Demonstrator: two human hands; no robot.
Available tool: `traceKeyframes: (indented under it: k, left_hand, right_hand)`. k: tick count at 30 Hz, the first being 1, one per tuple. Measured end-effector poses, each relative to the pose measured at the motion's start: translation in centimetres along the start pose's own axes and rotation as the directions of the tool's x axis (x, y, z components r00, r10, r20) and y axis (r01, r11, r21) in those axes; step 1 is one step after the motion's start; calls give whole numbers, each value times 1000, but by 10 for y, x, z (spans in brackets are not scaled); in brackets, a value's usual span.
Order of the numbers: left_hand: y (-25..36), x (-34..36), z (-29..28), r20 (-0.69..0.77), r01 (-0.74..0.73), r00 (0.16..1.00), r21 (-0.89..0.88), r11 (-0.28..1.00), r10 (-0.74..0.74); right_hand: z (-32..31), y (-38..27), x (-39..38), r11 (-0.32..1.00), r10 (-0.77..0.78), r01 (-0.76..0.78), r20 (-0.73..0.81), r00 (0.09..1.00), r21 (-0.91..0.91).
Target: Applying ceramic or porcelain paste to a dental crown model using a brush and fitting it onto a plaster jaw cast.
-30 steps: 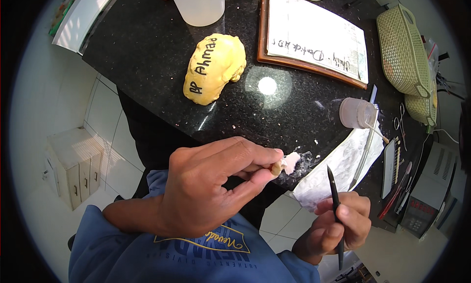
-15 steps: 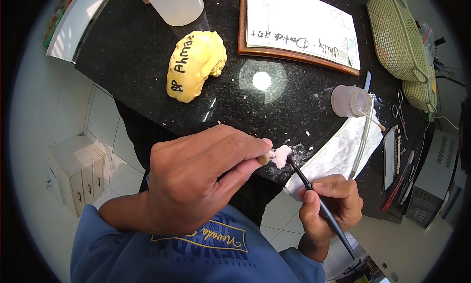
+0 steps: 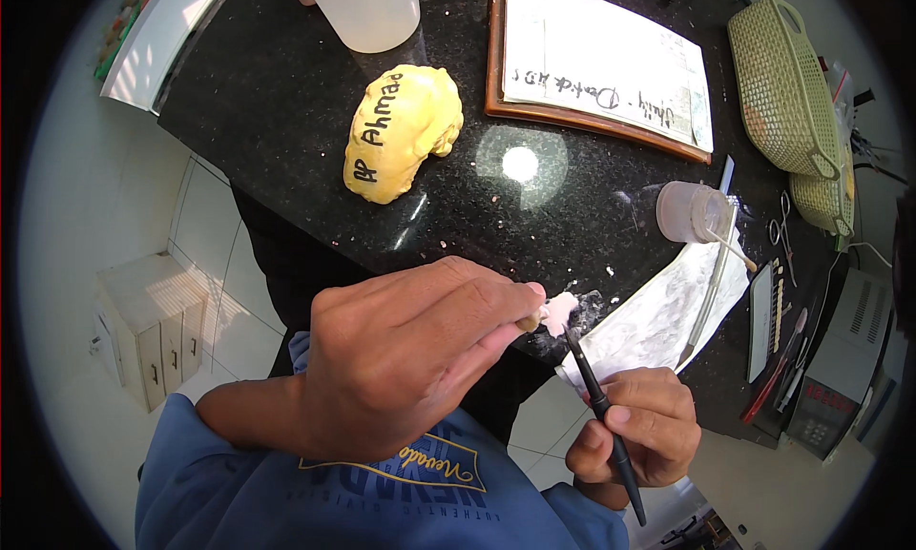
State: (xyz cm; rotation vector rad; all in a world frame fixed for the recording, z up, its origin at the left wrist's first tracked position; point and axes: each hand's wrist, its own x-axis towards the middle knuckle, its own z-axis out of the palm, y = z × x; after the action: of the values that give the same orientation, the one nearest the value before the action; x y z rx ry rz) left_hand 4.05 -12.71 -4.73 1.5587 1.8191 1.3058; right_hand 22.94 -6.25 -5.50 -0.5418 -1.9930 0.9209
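My left hand (image 3: 401, 354) pinches a small pale pink piece (image 3: 558, 311) between thumb and fingertips, just over the near edge of a black speckled countertop (image 3: 286, 111). In my right hand (image 3: 634, 431) I grip a thin black tool (image 3: 601, 407) like a pen, and its tip touches the underside of the pink piece. A yellow plaster cast (image 3: 399, 130) with handwriting on it lies on the counter farther back.
A crumpled white paper towel (image 3: 658, 321) lies by the counter edge, with a small clear cup (image 3: 689, 211) and a stick above it. Farther off: a framed white sheet (image 3: 601, 59), a translucent jug (image 3: 367, 11), a woven green basket (image 3: 787, 83), hand instruments (image 3: 778, 307).
My right hand rose from below the counter edge and turned the black tool from upright to slanted, bringing its tip to the pink piece. My left hand kept its pinch.
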Motion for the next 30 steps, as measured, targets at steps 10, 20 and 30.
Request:
traceKeyframes:
  k: [10,20,30]
  left_hand:
    - [0,-2,0,-13,-7,1000,12,1000,7]
    - [-1,-2,2,-39,-14,999,7,1000,15]
    - [-1,-3,3,-66,-27,997,13,1000,28]
  right_hand:
    - [-4,4,0,999,-28,31,131,991,-24]
    - [2,3,0,1000,-10,10,0,1000,-10]
    - [0,2,2,999,-17,20,88,996,-28]
